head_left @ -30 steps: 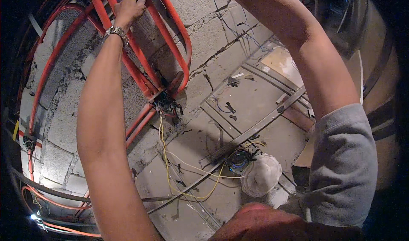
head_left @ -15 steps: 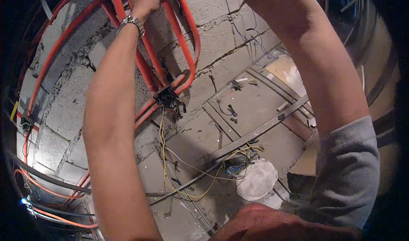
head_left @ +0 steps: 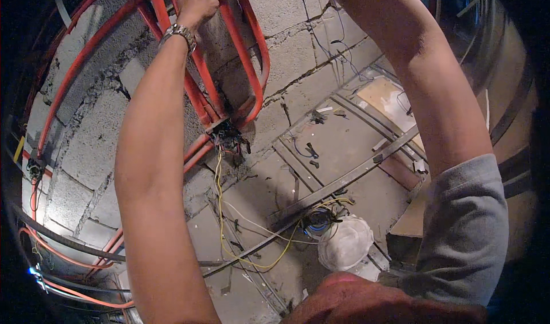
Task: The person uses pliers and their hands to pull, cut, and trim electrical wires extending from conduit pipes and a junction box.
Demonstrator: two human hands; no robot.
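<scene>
High at the upper left, my left hand (head_left: 197, 4) is closed, with its fingers curled beside several orange conduit pipes (head_left: 240, 49). A small dark bit shows at its fingertips, too little to name. A metal watch (head_left: 181, 33) circles that wrist. My right arm (head_left: 401, 32) reaches up past the top edge, so its hand is out of the picture. Below my left hand, the pipes run down the block wall into a dark junction box (head_left: 226, 135) with loose wires spilling out. A yellow wire (head_left: 220, 181) hangs from the box.
Metal framing bars (head_left: 338, 182) cross the grey surface below. A white crumpled bag (head_left: 345, 244) lies beside a coil of blue and black wire (head_left: 317, 221). Cardboard (head_left: 415, 215) stands at right; another wired box (head_left: 35, 168) is at far left. Thin wires (head_left: 312, 23) hang along the wall.
My left hand has shifted slightly, and the dark purplish thing by its fingers has mostly gone from view. My right arm has moved a little to the left.
</scene>
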